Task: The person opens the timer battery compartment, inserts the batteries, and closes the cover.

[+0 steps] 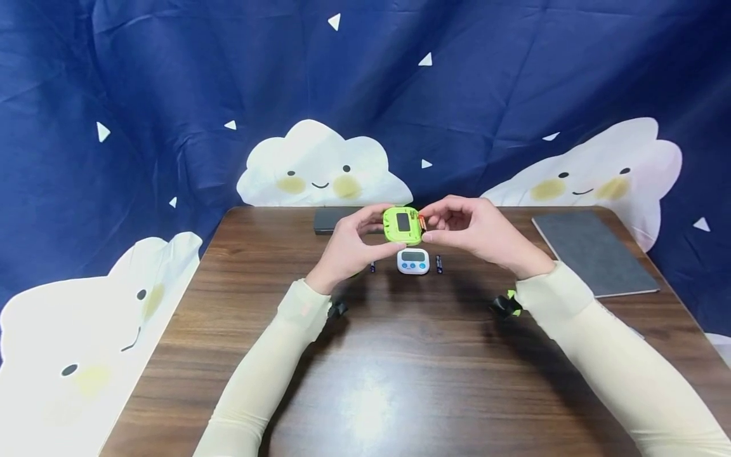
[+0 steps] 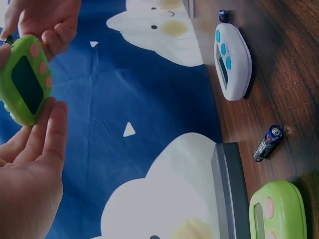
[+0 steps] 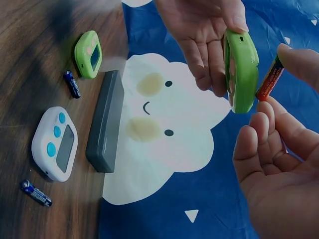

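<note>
My left hand (image 1: 354,244) holds a green digital timer (image 1: 393,231) by its edges above the table. Its screen and pink buttons show in the left wrist view, while its back, with a dark rectangle, faces the head camera. Between thumb and fingertips my right hand (image 1: 482,231) pinches an orange-red battery (image 3: 270,78), right at the timer's edge. Below them lies a white timer (image 1: 413,261) with blue buttons. Dark blue batteries (image 1: 439,264) lie on either side of it. A second green timer (image 3: 88,55) rests on the table, mostly hidden by my left arm in the head view.
At the back of the wooden table (image 1: 365,343) is a dark grey box (image 1: 331,221). A grey notebook (image 1: 594,251) lies on the right side. Behind the table hangs a blue cloth (image 1: 457,89) printed with white clouds.
</note>
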Demonstrator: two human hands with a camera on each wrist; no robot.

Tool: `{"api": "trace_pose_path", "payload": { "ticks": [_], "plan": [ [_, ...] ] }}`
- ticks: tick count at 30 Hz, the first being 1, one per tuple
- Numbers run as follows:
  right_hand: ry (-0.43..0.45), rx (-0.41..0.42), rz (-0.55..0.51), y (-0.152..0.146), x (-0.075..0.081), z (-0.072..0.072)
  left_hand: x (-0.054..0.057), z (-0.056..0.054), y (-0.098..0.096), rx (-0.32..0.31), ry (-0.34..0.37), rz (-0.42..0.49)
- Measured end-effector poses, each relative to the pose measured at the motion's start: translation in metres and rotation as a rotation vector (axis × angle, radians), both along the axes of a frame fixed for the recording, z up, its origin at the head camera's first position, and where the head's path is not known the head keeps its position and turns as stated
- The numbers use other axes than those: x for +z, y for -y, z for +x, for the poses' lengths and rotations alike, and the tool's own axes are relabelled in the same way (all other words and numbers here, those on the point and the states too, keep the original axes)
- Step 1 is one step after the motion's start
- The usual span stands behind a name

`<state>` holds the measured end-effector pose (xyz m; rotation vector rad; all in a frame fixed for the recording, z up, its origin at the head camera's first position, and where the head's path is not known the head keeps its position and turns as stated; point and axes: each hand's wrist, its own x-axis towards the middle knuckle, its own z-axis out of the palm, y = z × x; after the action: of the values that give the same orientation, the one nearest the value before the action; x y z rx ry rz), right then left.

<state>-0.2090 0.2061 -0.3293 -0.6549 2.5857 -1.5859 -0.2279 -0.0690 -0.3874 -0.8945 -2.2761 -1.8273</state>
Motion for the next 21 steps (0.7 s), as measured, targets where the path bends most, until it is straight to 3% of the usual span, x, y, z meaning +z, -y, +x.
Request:
{"api": "trace_pose_path", "payload": {
  "ticks": [5,15,21],
  "plan": [
    [-0.024,0.023,0.02,0.003,0.0,0.0,-0.001,0.001,-0.001,-0.009,0.007,-0.004],
    [-0.083,-0.015,0.086,0.009,-0.001,0.001,-0.001,0.002,0.001,-0.022,0.018,0.01],
    [-0.061,-0.072,-0.008,0.01,-0.007,0.006,0.001,0.0,0.001,-0.036,0.019,0.043]
  ]
}}
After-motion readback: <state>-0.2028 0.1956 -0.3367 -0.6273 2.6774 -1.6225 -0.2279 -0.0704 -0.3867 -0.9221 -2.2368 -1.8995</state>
